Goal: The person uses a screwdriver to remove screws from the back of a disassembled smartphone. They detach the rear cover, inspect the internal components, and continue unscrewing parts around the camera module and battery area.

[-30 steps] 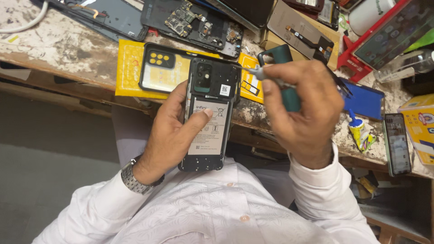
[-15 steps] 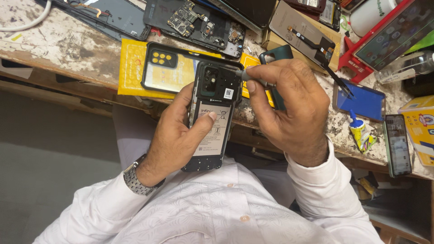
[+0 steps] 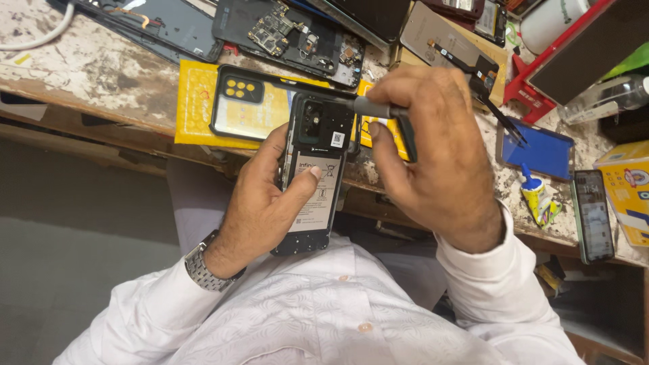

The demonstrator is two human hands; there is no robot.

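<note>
Crowding the bench: a worn, paint-flecked worktop (image 3: pixel 101 74) carries a yellow pad (image 3: pixel 196 108) with a clear phone case (image 3: pixel 250 108) lying on it, an opened phone body with bare circuit boards (image 3: pixel 284 34) behind, a blue case (image 3: pixel 537 152) to the right, a small glue tube (image 3: pixel 537 196) and a dark phone (image 3: pixel 593 216) near the edge.
In the way: nothing lies between the hands; the right hand's knuckles hide part of the yellow pad.
Phone: the opened phone (image 3: pixel 314 179) is held upright over the bench edge, just above the white shirt (image 3: pixel 324 318), back cover off, battery facing up.
Left hand: the left hand (image 3: pixel 260 209) wraps the phone from the left, thumb pressed flat on the battery label, fingers closed behind.
Right hand: the right hand (image 3: pixel 439 155) is closed round a screwdriver (image 3: pixel 378 111), its grey shaft lying level, the tip at the phone's top right corner.
Surfaces: black plastic frame, pale battery with printed label, metal watch strap (image 3: pixel 203 267) on the left wrist.
</note>
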